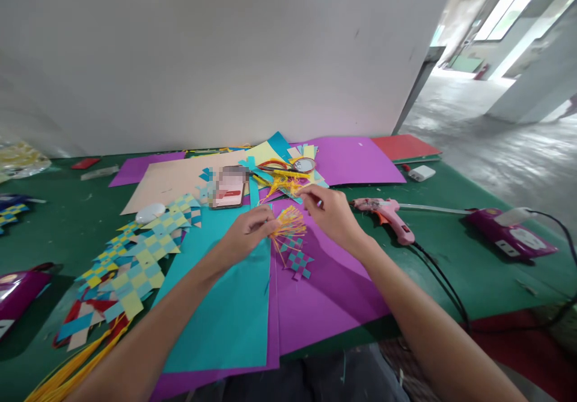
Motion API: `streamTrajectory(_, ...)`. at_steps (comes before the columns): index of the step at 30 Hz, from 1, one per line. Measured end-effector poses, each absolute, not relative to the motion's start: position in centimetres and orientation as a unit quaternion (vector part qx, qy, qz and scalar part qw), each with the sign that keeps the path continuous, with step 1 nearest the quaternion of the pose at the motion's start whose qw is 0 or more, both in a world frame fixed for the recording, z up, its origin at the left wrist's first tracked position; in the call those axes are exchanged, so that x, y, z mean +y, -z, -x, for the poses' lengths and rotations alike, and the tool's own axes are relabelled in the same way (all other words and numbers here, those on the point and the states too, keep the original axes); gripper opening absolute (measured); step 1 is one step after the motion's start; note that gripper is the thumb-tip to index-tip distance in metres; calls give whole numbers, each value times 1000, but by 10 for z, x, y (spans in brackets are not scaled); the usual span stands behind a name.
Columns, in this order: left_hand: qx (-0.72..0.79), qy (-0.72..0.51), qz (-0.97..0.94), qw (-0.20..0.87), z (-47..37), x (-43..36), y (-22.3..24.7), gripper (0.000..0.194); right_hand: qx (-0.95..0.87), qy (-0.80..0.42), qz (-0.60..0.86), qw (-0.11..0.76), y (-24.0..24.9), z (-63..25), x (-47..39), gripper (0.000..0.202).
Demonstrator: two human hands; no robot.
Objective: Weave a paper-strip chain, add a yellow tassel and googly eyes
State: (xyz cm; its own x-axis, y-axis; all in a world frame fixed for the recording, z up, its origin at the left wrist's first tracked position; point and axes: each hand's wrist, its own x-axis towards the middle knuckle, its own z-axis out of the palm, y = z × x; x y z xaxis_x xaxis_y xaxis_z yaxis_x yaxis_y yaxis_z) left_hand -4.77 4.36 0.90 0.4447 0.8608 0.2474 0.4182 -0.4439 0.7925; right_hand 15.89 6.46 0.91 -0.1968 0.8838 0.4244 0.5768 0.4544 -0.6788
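Note:
My left hand [250, 231] pinches a bundle of yellow threads, a tassel [291, 223] whose strands fan out to the right. Just right of the fan, my right hand [328, 210] is raised with thumb and fingertips drawn together; whether a thread is between them is too small to make out. Below the tassel lies a small woven paper piece [298, 262] in teal and purple checks. Under both hands are a teal sheet [220, 306] and a purple sheet [329, 306]. More loose yellow threads [285, 183] lie beyond my hands.
Woven paper strips [144, 252] and yellow tassels [76, 369] lie at left, near a white mouse-shaped object [150, 213]. A phone [229, 187] and scissors [274, 166] are behind. At right are a pink glue gun [387, 214], its cord, and a purple power strip [509, 234]. A white panel [216, 59] stands behind.

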Motion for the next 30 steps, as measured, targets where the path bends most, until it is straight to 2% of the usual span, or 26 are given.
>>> streamTrajectory(4,424,-332,-767,349,46,43,-8,33,-757,-399,368,364,-14,-154,63,23)
streamTrajectory(10,437,-306,-768,355,47,42,-5,35,-718,-464,370,365,-14,-154,60,19)
streamTrajectory(17,437,-313,-764,357,48,44,-3,38,-641,-445,432,453,-15,-148,58,14)
streamTrajectory(21,441,-331,-758,349,49,44,-4,38,-644,-462,417,445,-17,-151,60,18)
streamTrajectory(27,443,-347,-755,337,52,42,-9,37,-598,-384,467,526,-21,-173,71,18)
streamTrajectory(30,440,-351,-754,337,52,42,-9,37,-609,-411,445,513,-20,-173,71,23)
